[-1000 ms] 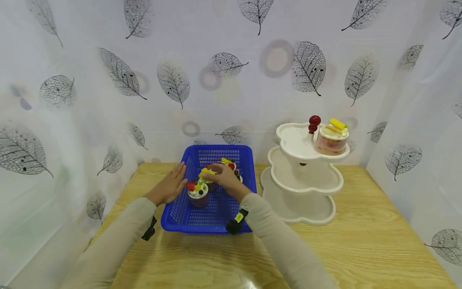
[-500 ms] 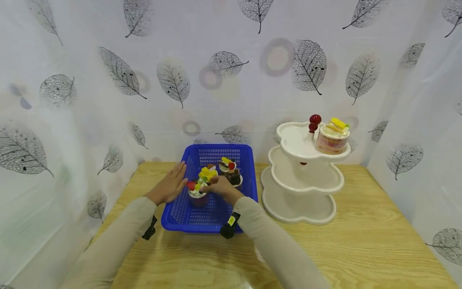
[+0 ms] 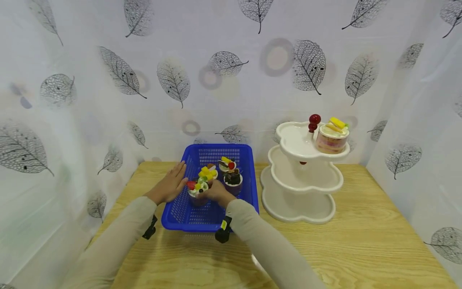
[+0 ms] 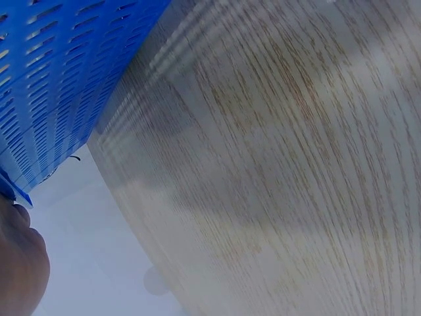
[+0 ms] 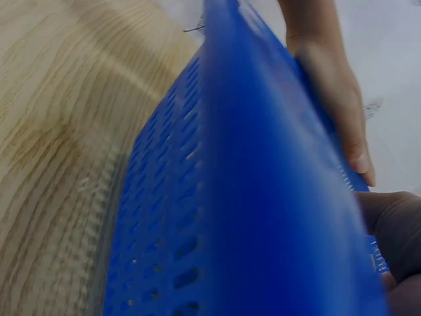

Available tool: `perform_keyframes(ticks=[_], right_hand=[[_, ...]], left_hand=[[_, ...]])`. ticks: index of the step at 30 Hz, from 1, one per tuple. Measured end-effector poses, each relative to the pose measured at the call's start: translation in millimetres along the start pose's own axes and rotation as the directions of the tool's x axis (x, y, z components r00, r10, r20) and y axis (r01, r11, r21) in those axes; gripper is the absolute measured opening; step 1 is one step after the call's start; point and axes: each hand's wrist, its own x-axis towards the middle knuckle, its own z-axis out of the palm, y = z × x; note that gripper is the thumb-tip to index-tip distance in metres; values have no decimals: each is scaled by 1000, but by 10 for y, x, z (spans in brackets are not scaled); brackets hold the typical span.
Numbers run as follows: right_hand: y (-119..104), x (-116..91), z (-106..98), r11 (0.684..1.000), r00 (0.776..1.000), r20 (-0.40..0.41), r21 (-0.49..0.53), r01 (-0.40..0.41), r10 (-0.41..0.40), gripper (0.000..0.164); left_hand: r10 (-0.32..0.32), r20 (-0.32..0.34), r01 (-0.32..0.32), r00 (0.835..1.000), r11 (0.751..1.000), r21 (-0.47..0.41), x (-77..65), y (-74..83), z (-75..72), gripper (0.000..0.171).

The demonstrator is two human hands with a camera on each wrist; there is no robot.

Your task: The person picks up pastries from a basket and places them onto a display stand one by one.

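In the head view, a blue plastic basket stands on the table. My left hand lies with straight fingers along its left rim. Near the basket's front left is a dessert cup topped with cream, strawberry and yellow fruit. My right hand reaches in from the right and holds this cup, thumb across its near right side, the other fingers partly hidden. Behind it sit a mango-topped cup, a chocolate-topped cup and one with a cherry. The right wrist view shows the right thumb inside the rim.
Right of the basket rises a white three-tier stand with petal-shaped trays and a red knob. A dessert cup with yellow fruit stands on its top tier. A leaf-print curtain encloses the wooden table.
My right hand has moved from the mango-topped cup toward the front left, down to the strawberry-topped cup. The cups behind have come into fuller view. My left hand has stayed on the rim.
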Motion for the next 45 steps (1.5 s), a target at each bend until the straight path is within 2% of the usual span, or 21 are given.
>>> perform_keyframes(ticks=[5, 11, 15, 17, 23, 29, 35, 40, 45], right_hand=[[19, 2, 33, 1000, 1000, 11, -4, 9, -9, 46], [50, -4, 47, 999, 999, 14, -28, 29, -29, 55], [81, 7, 53, 992, 998, 39, -118, 48, -44, 74], [88, 6, 60, 985, 998, 43, -165, 56, -50, 78], [104, 15, 91, 971, 997, 7, -228, 72, -72, 74], [110, 19, 100, 943, 994, 9, -314, 106, -109, 74], [111, 24, 92, 924, 990, 0, -361, 129, -138, 69], [66, -5, 56, 939, 993, -33, -330, 97, -114, 71], [-4, -54, 22, 966, 994, -66, -249, 70, -89, 64]], left_hand=[[-24, 40, 23, 999, 1000, 11, 9, -35, 9, 60], [-37, 45, 38, 998, 999, -8, -8, -21, 3, 59], [-16, 19, 16, 1000, 1000, -4, -11, -47, 29, 60], [-6, 6, 6, 1000, 1000, 3, -12, -55, 39, 61], [3, -6, -3, 1000, 1000, 2, -36, -24, 22, 61], [-6, -13, 6, 1000, 1000, -19, -60, 36, -15, 58], [-2, -20, 2, 1000, 1000, -9, -58, 27, -12, 58], [11, -13, -11, 1000, 1000, -15, -34, 16, -11, 61], [-19, 14, 19, 1000, 1000, -13, -8, 10, -12, 61]])
